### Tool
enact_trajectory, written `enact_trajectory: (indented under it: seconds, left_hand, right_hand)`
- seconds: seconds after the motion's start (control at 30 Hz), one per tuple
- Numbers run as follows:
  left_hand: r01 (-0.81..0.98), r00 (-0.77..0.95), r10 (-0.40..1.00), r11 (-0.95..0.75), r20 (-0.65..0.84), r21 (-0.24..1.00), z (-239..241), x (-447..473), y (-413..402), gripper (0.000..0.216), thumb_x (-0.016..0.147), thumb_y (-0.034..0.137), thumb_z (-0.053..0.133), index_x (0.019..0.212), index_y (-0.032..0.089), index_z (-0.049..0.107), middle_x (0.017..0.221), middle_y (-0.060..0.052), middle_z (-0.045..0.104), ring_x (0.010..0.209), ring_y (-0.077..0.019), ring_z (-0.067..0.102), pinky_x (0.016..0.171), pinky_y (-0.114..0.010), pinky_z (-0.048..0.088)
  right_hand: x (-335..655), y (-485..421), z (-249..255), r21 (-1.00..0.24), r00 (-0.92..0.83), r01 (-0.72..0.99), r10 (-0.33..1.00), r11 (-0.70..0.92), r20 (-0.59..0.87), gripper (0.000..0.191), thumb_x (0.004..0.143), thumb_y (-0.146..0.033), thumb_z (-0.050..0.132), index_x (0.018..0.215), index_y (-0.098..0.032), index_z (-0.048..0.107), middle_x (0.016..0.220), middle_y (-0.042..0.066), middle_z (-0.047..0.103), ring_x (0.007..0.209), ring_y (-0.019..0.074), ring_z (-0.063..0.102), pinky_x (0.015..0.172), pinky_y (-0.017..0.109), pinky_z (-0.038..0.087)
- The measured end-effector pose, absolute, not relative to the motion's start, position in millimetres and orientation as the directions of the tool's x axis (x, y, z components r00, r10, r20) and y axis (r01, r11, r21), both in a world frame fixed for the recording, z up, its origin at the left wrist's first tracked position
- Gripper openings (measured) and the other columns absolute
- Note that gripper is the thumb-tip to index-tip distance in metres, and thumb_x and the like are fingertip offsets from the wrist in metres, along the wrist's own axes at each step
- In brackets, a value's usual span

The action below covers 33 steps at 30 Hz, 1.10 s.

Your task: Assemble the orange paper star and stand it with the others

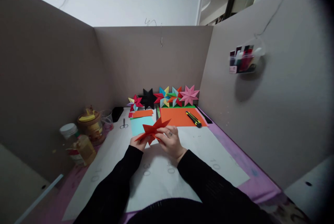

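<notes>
An orange-red folded paper star (153, 130) is held up over the white sheet in the middle of the table. My left hand (139, 143) grips its lower left point, with the fingers partly hidden behind the paper. On the right side, my right hand (170, 141), wearing a ring, pinches the star with thumb and fingers. Just behind the star lies light blue paper (138, 125), partly covered by it. Orange strips (142, 113) rest at the back edge of that paper.
Finished paper stars (189, 95) in several colours lean along the back panel. A yellow-black utility knife (193, 119) lies on an orange sheet (172, 116). Small scissors (124, 124), a glue jar (79, 145) and a brown pot (90, 126) stand left. Grey panels enclose three sides.
</notes>
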<state>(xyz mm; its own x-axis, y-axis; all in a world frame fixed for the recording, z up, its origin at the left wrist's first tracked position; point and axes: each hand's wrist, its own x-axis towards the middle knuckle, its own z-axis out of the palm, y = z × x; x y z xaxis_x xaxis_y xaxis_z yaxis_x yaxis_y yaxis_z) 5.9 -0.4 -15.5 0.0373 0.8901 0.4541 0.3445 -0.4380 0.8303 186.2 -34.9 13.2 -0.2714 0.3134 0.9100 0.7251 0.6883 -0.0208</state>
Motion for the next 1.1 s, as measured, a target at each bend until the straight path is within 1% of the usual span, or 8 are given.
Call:
enact_trajectory:
  seconds: [0.27,0.4,0.53,0.67,0.77,0.9,1.0,1.1]
  left_hand:
    - [0.330,0.056,0.905,-0.416,0.422,0.848,-17,5,1,0.028,0.073,0.027,0.060,0.090,0.007,0.068,0.084,-0.011,0.071,0.077,-0.0246,0.064,0.070,-0.031,0.050]
    - [0.292,0.054,0.933,-0.356,0.357,0.888,-18,5,2,0.024,0.072,0.034,0.060,0.083,0.014,0.068,0.073,-0.006,0.070,0.068,-0.0217,0.064,0.063,-0.032,0.052]
    - [0.258,0.039,0.939,-0.341,0.343,0.904,-21,5,4,0.026,0.070,0.042,0.061,0.083,0.020,0.068,0.069,-0.004,0.068,0.065,-0.0203,0.063,0.061,-0.036,0.054]
    - [0.260,0.032,0.927,-0.369,0.374,0.893,-22,4,4,0.020,0.067,0.043,0.065,0.080,0.028,0.069,0.079,-0.001,0.070,0.076,-0.0225,0.064,0.071,-0.038,0.053]
    - [0.278,0.046,0.906,-0.417,0.421,0.865,-18,5,2,0.019,0.068,0.042,0.065,0.081,0.029,0.069,0.081,0.001,0.071,0.079,-0.0245,0.065,0.077,-0.039,0.051]
    - [0.254,0.050,0.893,-0.444,0.447,0.859,-11,9,-5,0.021,0.072,0.035,0.062,0.085,0.021,0.070,0.085,-0.004,0.072,0.080,-0.0255,0.065,0.077,-0.041,0.051]
    - [0.216,0.091,0.892,-0.452,0.443,0.865,-6,12,-10,0.025,0.074,0.034,0.058,0.088,0.017,0.070,0.084,-0.007,0.072,0.078,-0.0259,0.065,0.075,-0.041,0.052]
    - [0.191,0.134,0.896,-0.443,0.424,0.876,-4,15,-13,0.027,0.075,0.035,0.058,0.090,0.017,0.070,0.085,-0.008,0.072,0.077,-0.0261,0.066,0.072,-0.039,0.053]
  right_hand:
    - [186,-36,15,-0.045,-0.256,0.739,0.342,0.672,0.904,0.017,0.076,-0.018,0.055,0.089,-0.026,0.064,0.104,-0.001,0.065,0.094,0.0203,0.047,0.080,0.037,0.036]
    - [185,-35,14,-0.037,-0.260,0.725,0.323,0.688,0.910,0.019,0.077,-0.016,0.054,0.090,-0.026,0.063,0.101,0.000,0.066,0.095,0.0196,0.049,0.081,0.037,0.037]
    - [185,-34,14,-0.043,-0.265,0.709,0.322,0.704,0.909,0.018,0.078,-0.016,0.054,0.090,-0.025,0.063,0.092,0.001,0.066,0.091,0.0185,0.051,0.080,0.036,0.037]
    - [186,-33,16,-0.034,-0.325,0.683,0.345,0.730,0.881,0.016,0.080,-0.017,0.051,0.090,-0.023,0.062,0.086,0.002,0.064,0.082,0.0160,0.053,0.079,0.035,0.038]
    - [185,-32,15,-0.051,-0.331,0.665,0.354,0.746,0.875,0.017,0.079,-0.015,0.050,0.093,-0.022,0.058,0.089,0.002,0.065,0.082,0.0156,0.056,0.085,0.037,0.036]
    - [185,-28,11,-0.134,-0.229,0.646,0.358,0.752,0.905,0.025,0.077,-0.013,0.051,0.101,-0.020,0.052,0.086,0.003,0.065,0.085,0.0174,0.059,0.092,0.042,0.034]
    - [185,-25,7,-0.180,-0.145,0.658,0.358,0.731,0.922,0.028,0.078,-0.015,0.051,0.105,-0.021,0.049,0.085,0.003,0.064,0.081,0.0182,0.059,0.090,0.043,0.037]
    - [185,-23,3,-0.262,-0.051,0.660,0.390,0.704,0.920,0.030,0.080,-0.021,0.053,0.109,-0.020,0.047,0.090,0.006,0.062,0.085,0.0202,0.057,0.084,0.041,0.044]
